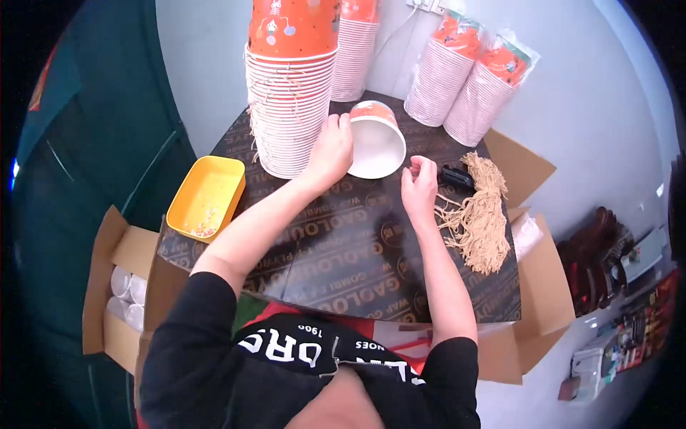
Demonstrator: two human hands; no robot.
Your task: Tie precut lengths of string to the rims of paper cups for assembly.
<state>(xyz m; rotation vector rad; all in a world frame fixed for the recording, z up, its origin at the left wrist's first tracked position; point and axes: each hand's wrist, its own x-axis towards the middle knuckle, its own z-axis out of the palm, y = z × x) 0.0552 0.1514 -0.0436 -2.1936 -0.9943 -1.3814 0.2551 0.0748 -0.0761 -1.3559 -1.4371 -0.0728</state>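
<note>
A paper bucket point(377, 148), orange outside and white inside, lies tilted on the dark table with its mouth toward me. My left hand point(333, 151) is closed at the bucket's left rim, its fingertips partly hidden. Just right of the bucket, my right hand point(420, 184) has its fingers curled together; whatever they may hold is too small to make out. Beside that hand lies a bundle of tan cords point(480, 218), next to a small black object point(456, 179). Left of the bucket rises a tall stack of similar buckets point(293, 107), with cord bits hanging from the rims.
A yellow tray point(204, 193) with small scraps sits on the table's left. Wrapped bucket stacks point(439, 71) stand along the wall, with another stack point(355, 57) behind the tall one. Cardboard boxes point(544, 286) flank the dark printed table point(336, 250).
</note>
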